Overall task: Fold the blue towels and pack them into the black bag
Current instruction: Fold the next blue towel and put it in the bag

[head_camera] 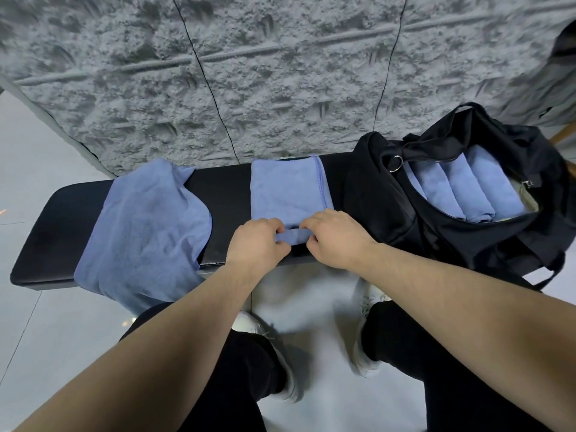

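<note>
Rough grey wall panels [249,73] fill the top of the frame, and below them I see a black padded bench [224,194] on pale floor tiles [40,332]. At right, the black bag [467,213] sits open on the bench; inside lie three folded blue towels [467,194] side by side, soft and tube-shaped. At centre, a narrow folded towel [286,188] with a stitched edge lies flat. My left hand [257,241] and right hand [336,238] both pinch its near end, which is turned over into a small roll. At left, a loose towel [146,226] of fuzzy cloth drapes over the bench's front edge.
</note>
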`<state>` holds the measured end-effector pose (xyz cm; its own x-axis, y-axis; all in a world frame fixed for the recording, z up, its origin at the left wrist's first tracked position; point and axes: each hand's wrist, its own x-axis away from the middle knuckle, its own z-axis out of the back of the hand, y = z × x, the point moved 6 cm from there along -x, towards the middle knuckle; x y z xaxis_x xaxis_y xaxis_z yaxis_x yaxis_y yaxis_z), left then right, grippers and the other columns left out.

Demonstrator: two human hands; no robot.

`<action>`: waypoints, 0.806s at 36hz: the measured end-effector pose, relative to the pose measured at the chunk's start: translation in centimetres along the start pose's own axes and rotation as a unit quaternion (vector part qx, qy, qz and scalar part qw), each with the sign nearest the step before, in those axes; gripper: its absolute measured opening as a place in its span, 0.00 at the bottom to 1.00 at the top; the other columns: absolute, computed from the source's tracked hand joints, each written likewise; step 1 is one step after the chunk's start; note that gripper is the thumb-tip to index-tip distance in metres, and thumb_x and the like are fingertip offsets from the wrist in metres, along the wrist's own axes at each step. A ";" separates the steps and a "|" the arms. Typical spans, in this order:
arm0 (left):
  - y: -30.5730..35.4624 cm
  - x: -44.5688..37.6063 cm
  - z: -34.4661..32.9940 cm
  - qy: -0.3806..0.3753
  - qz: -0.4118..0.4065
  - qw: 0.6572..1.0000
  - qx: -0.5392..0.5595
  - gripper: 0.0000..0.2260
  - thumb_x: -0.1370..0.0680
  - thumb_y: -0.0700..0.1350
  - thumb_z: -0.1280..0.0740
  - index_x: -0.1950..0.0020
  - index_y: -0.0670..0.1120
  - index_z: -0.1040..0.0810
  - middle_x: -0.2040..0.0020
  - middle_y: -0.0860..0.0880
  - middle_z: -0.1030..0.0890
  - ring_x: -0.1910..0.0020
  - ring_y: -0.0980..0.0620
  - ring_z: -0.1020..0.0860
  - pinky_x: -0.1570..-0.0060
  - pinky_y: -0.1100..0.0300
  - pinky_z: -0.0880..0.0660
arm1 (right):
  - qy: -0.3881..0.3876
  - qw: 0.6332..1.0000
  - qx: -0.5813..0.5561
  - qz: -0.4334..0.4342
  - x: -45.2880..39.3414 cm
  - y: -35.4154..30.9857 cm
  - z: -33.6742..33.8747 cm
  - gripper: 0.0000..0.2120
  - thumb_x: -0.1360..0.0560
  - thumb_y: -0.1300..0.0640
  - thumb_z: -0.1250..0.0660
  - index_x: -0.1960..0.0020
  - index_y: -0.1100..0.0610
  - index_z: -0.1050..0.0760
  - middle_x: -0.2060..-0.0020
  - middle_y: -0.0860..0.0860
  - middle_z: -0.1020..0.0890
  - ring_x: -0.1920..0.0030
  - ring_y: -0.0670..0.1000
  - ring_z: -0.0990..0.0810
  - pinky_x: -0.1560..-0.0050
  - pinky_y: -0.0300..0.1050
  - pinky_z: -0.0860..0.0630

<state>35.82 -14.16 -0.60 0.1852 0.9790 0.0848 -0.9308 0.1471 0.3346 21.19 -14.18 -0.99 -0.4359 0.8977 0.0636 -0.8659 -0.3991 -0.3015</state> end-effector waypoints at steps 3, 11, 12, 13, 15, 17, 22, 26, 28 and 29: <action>0.0 0.1 0.0 -0.022 0.008 1.000 0.006 0.09 0.26 0.45 0.35 0.47 0.46 0.21 0.58 0.48 0.19 0.56 0.47 0.24 0.58 0.54 0.26 | -0.025 1.000 -0.015 -0.009 0.1 0.0 0.0 0.19 0.23 0.58 0.42 0.34 0.52 0.26 0.43 0.50 0.22 0.42 0.54 0.27 0.43 0.44 0.34; -0.3 -0.3 0.0 -0.051 -0.002 0.997 0.051 0.08 0.24 0.43 0.36 0.49 0.45 0.19 0.53 0.47 0.20 0.53 0.47 0.24 0.54 0.52 0.25 | -0.083 0.991 -0.071 -0.073 -0.3 0.6 -0.2 0.20 0.24 0.59 0.42 0.34 0.51 0.26 0.42 0.51 0.21 0.41 0.53 0.27 0.43 0.46 0.29; -0.4 -0.4 -0.1 -0.051 -0.008 0.997 0.056 0.08 0.24 0.42 0.37 0.49 0.45 0.18 0.52 0.47 0.21 0.53 0.46 0.24 0.55 0.52 0.25 | -0.084 0.989 -0.083 -0.085 -0.3 0.7 -0.2 0.20 0.24 0.59 0.42 0.34 0.51 0.26 0.43 0.50 0.21 0.41 0.53 0.26 0.43 0.46 0.28; -0.5 -0.6 -0.2 -0.049 -0.012 0.997 0.060 0.09 0.23 0.41 0.37 0.50 0.44 0.18 0.52 0.47 0.22 0.53 0.46 0.24 0.55 0.53 0.26 | -0.084 0.988 -0.092 -0.096 -0.4 0.8 -0.1 0.19 0.24 0.59 0.43 0.35 0.51 0.26 0.43 0.50 0.21 0.41 0.53 0.25 0.44 0.47 0.27; -0.8 -0.8 -0.4 -0.045 -0.018 0.997 0.063 0.11 0.22 0.40 0.38 0.47 0.45 0.17 0.52 0.47 0.24 0.51 0.45 0.26 0.51 0.51 0.26 | -0.079 0.984 -0.108 -0.114 -0.5 1.0 0.1 0.18 0.23 0.60 0.44 0.36 0.51 0.27 0.45 0.51 0.21 0.44 0.54 0.24 0.47 0.47 0.26; -0.9 -1.1 -0.5 -0.044 -0.020 0.997 0.063 0.14 0.22 0.40 0.39 0.41 0.46 0.17 0.48 0.47 0.24 0.47 0.44 0.27 0.45 0.51 0.27 | -0.071 0.982 -0.117 -0.129 -0.6 1.1 0.2 0.15 0.23 0.60 0.45 0.38 0.51 0.30 0.51 0.52 0.22 0.51 0.55 0.25 0.53 0.48 0.26; -1.4 -1.5 -0.3 -0.010 0.000 0.994 0.112 0.13 0.22 0.38 0.37 0.43 0.49 0.19 0.45 0.51 0.25 0.43 0.46 0.28 0.40 0.53 0.29 | -0.060 0.985 -0.102 -0.129 -0.8 1.1 0.4 0.14 0.23 0.61 0.45 0.41 0.50 0.29 0.57 0.49 0.24 0.54 0.53 0.28 0.59 0.46 0.33; -1.3 -1.5 0.1 0.012 0.012 0.992 0.123 0.11 0.22 0.37 0.37 0.45 0.48 0.19 0.49 0.55 0.26 0.43 0.47 0.27 0.42 0.53 0.28 | -0.027 0.992 -0.051 -0.110 -1.1 1.2 0.4 0.15 0.22 0.58 0.43 0.39 0.48 0.25 0.44 0.49 0.24 0.42 0.54 0.31 0.43 0.47 0.31; -1.2 -1.5 0.0 0.016 0.017 0.994 0.107 0.10 0.21 0.39 0.37 0.45 0.48 0.19 0.46 0.54 0.24 0.43 0.48 0.28 0.42 0.51 0.27 | 0.003 0.995 -0.003 -0.098 -1.2 1.2 0.6 0.15 0.21 0.56 0.42 0.38 0.45 0.23 0.42 0.48 0.26 0.40 0.54 0.33 0.41 0.47 0.36; -1.2 -1.5 0.1 0.019 0.022 0.995 0.094 0.09 0.21 0.40 0.37 0.45 0.49 0.19 0.45 0.53 0.23 0.43 0.48 0.28 0.42 0.49 0.28 | 0.018 0.996 0.011 -0.091 -1.2 1.2 0.8 0.15 0.21 0.55 0.42 0.38 0.43 0.23 0.42 0.47 0.26 0.40 0.53 0.34 0.41 0.47 0.38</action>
<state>36.68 -15.79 -1.07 0.1302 0.9890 0.0698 -0.8616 0.0780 0.5016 20.50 -15.90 -0.68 -0.2629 0.9615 0.0802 -0.9351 -0.2334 -0.2667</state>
